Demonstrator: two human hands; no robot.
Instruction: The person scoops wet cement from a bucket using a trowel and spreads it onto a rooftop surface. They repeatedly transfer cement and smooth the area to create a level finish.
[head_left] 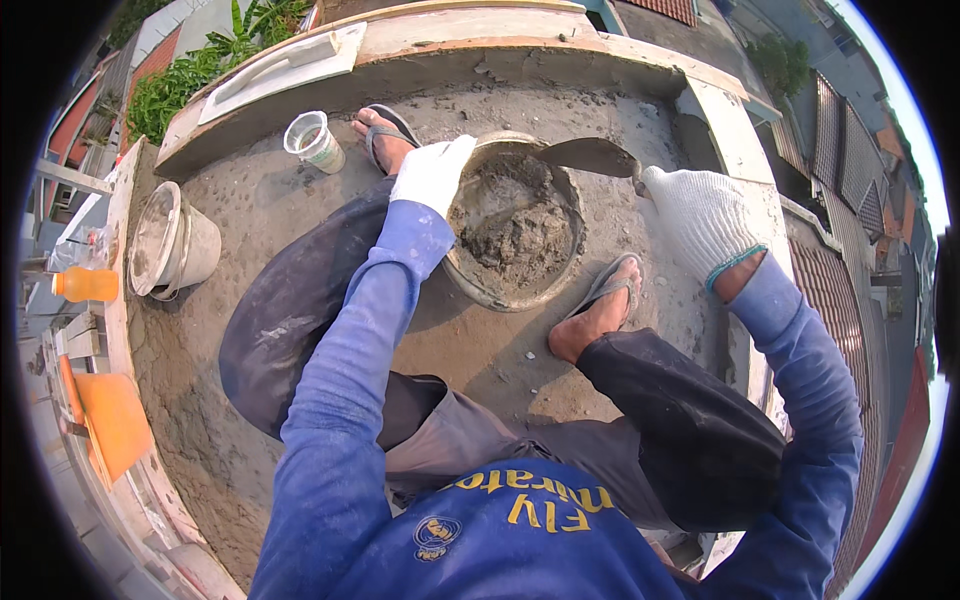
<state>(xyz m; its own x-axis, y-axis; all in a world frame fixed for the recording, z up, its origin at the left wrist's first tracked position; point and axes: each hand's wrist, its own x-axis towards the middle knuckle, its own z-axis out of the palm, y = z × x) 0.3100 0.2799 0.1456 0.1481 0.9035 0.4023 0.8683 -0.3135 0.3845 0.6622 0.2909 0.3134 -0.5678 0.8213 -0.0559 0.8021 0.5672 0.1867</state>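
Observation:
A round bucket (pixel 575 262) stands between my sandalled feet, holding wet grey mortar (pixel 525 240) heaped toward its near right side. My left hand (pixel 436 176), in a white glove, is closed on the bucket's left rim. In a knitted white glove, my right hand (pixel 702 218) grips a trowel (pixel 592 157) by its handle, which the fingers mostly hide. The trowel's dark blade points left and reaches over the bucket's far right rim. Mortar clings around the bucket's inner wall.
A clear plastic cup (pixel 314 145) stands beyond my left foot. Farther left are a whitish bucket (pixel 200 248), an orange bottle (pixel 86 285) and an orange container (pixel 112 422). A white float (pixel 285 72) lies on the far left ledge. Low cement walls with boards edge the platform; rooftops lie beyond.

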